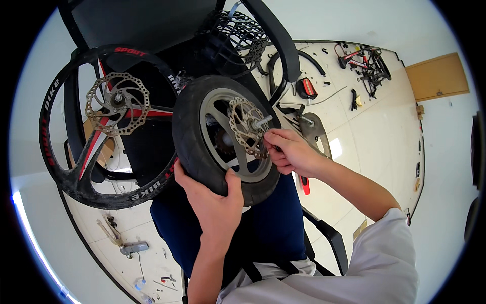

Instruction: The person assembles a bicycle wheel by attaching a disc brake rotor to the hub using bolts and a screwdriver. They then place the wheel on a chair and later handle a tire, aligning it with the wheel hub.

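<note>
A small wheel with a black tyre [195, 134] and grey rim rests tilted against my lap. My left hand [215, 195] grips its tyre from below, thumb on the near side and fingers round the outside. On the wheel's face sits a perforated metal brake disc [240, 121], with a threaded axle [262, 121] sticking out of its hub. My right hand [291, 152] is closed at the disc's right edge, beside the axle. Its fingertips are pinched together, and whatever lies between them is too small and hidden to make out.
Left of the tyre, a larger black three-spoke wheel [81, 190] with its own brake disc [139, 120] leans on a black chair [283, 45]. A black basket [235, 43] sits on that chair. Bike parts, including a red-and-black frame [359, 63] and a red-black piece [306, 88], lie about the floor.
</note>
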{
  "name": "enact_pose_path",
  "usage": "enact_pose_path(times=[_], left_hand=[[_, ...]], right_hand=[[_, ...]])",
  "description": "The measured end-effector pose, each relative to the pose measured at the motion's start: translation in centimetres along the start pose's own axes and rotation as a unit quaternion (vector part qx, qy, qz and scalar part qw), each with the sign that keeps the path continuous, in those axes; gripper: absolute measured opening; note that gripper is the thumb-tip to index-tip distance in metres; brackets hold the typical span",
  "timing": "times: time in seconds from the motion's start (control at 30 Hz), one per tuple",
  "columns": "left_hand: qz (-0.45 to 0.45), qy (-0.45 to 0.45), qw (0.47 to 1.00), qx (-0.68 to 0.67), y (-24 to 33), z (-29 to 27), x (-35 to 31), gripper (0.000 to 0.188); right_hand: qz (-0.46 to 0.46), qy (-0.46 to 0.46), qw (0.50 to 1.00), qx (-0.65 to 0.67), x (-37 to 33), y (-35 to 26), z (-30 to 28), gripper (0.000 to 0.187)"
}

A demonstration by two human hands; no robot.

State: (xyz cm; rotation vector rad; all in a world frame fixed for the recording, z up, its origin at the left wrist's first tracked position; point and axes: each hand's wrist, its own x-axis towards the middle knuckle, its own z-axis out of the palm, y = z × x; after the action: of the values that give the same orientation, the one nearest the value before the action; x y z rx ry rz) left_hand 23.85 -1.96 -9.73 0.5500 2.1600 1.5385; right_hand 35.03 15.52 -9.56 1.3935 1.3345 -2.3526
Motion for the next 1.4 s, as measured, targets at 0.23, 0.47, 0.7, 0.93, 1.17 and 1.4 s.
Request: enact_pose_path(times=[0.23,0.47,0.7,0.93,1.17,1.4], left_hand=[[0.063,0.013,0.998,-0.007,0.4,1.3,-1.4,0.088],[0.099,-0.001,0.995,-0.004,1.0,2.2,-1.5,0.088],[0.109,0.004,0.994,0.014,1.0,2.5,-1.4,0.089],[0.112,0.004,0.993,0.035,1.3,2.9,-1.5,0.09],[0.111,0.01,0.993,0.041,2.0,3.5,-1.6,0.089],[0.133,0.01,0.987,0.095,1.4,3.1,-1.1,0.092]], right_hand=[[-0.061,0.058,0.982,-0.171,-1.4,0.4,-0.2,0.035],[-0.107,0.111,0.963,-0.22,-1.0,0.9,-1.9,0.04],[-0.057,0.113,0.977,-0.173,-1.2,0.0,-1.3,0.039],[-0.009,0.14,0.976,-0.165,-1.8,-0.7,0.0,0.034],[0.111,0.138,0.984,-0.009,-1.8,-3.1,1.1,0.031],[0.144,0.16,0.977,0.014,-1.2,-3.1,2.0,0.029]])
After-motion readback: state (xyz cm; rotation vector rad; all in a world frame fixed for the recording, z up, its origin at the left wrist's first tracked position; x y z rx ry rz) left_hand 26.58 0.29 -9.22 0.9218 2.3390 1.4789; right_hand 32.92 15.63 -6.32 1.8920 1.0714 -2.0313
